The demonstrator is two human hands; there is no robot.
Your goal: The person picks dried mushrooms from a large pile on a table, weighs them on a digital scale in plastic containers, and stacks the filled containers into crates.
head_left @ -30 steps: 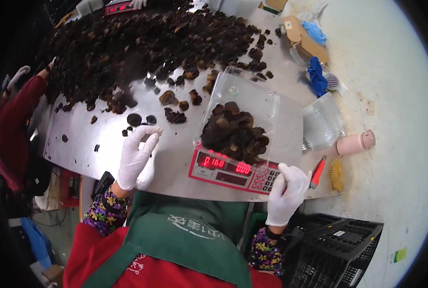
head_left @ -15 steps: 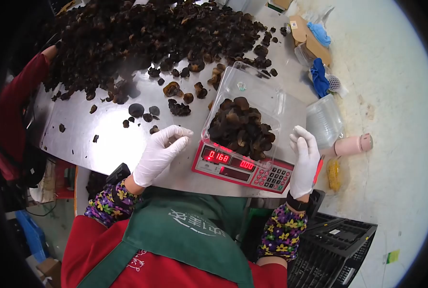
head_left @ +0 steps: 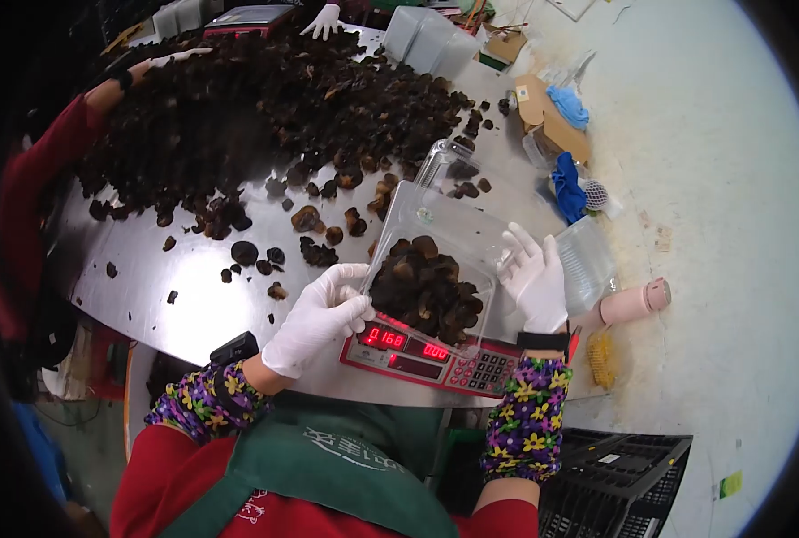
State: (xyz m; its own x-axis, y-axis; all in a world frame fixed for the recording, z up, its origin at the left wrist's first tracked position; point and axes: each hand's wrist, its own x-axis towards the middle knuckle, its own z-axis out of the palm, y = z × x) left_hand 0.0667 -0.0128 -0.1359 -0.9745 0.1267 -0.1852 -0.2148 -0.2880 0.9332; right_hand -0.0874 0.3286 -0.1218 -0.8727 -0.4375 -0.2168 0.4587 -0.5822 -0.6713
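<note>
- Head view: a gloved worker is gripping a clear plastic clamshell box [head_left: 435, 260] from both sides as it is sitting on a red digital scale [head_left: 435, 354] at the near edge of a steel desk [head_left: 193, 296].
- Left hand [head_left: 320, 318] is curling its fingers against the box's left wall; right hand [head_left: 534, 280] is pressing on the right side, fingers spread over the open lid.
- Box is holding a heap of dark dried mushrooms [head_left: 426, 291], and the scale's red digits are glowing just below it.
- Judging by the grip, keeping the box level and holding both walls evenly would be stopping pieces from spilling; the thin plastic is likely flexing under a hard squeeze.
- Behind, a large mushroom pile [head_left: 256, 99] is covering the far desk, where other people's hands [head_left: 326, 18] are working.
- Pink cup [head_left: 632, 303] is lying at the right.
</note>
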